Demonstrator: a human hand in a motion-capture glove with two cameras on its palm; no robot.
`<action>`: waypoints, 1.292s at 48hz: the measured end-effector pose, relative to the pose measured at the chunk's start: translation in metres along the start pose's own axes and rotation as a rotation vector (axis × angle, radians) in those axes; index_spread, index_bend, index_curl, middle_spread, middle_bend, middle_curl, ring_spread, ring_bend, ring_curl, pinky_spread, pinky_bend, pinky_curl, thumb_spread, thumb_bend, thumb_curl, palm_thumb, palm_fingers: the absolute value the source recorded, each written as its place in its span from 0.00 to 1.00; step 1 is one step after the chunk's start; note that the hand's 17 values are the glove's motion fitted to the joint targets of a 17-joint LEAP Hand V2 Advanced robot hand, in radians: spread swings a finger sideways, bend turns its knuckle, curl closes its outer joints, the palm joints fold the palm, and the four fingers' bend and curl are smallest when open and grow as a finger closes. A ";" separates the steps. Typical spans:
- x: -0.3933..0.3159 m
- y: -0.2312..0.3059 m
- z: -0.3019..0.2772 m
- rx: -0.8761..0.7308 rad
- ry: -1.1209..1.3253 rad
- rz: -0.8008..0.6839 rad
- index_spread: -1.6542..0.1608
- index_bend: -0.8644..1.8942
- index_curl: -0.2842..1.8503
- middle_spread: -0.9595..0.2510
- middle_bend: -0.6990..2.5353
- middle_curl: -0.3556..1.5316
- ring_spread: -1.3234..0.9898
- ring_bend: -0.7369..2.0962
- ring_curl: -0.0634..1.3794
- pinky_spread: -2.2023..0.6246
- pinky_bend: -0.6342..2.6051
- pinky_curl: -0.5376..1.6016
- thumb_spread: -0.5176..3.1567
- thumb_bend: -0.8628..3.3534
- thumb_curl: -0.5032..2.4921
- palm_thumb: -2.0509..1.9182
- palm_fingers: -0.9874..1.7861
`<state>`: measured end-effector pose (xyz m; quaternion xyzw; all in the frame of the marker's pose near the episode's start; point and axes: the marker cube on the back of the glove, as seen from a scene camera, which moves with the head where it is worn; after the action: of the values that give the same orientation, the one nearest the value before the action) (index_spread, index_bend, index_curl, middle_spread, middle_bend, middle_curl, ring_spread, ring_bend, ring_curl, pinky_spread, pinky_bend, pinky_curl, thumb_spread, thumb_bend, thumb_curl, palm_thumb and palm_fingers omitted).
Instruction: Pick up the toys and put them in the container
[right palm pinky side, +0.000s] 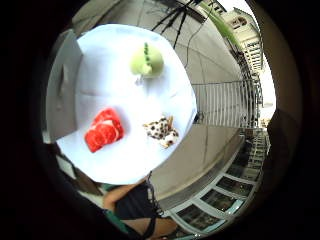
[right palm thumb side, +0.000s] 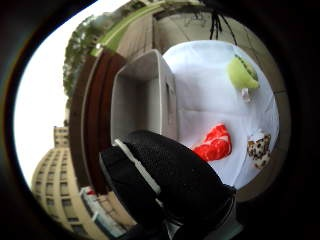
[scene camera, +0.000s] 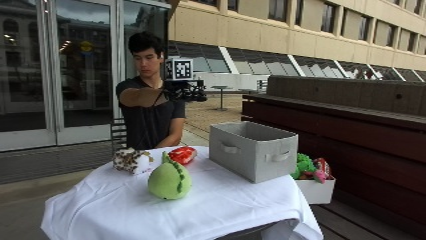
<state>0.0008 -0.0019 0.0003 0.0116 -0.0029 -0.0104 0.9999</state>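
Container (scene camera: 253, 150) (grey fabric) empty; toys (scene camera: 169, 181) beside it on table (scene camera: 219, 200).

The person wears a dark short-sleeved T-shirt (scene camera: 152, 116), plain and without any print that shows. The right hand (scene camera: 188, 92) wears a black glove. Seen close from the thumb-side palm view, the glove (right palm thumb side: 172, 187) is a black mesh-like fabric, rounded and padded in shape, with a narrow white strip (right palm thumb side: 136, 165) running across it.

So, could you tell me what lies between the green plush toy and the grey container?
Only bare white tablecloth between the green plush toy and the grey container, as the outside view shows.
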 end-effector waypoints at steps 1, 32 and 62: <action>0.001 -0.001 0.000 0.001 0.000 -0.005 0.85 0.37 0.15 0.75 0.27 0.21 0.53 0.30 0.05 0.77 0.32 0.29 0.25 0.18 0.16 0.47 0.34; 0.052 0.015 -0.004 0.040 0.068 0.044 0.76 0.36 0.23 0.70 0.27 0.30 0.46 0.32 0.13 0.76 0.35 0.38 0.41 0.18 0.18 0.47 0.29; 0.170 0.058 0.079 -0.053 0.028 0.088 0.75 0.34 0.21 0.69 0.27 0.33 0.46 0.32 0.18 0.78 0.39 0.42 0.40 0.18 0.20 0.48 0.28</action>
<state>0.1716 0.0502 0.0815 -0.0148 0.0107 0.0334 0.9993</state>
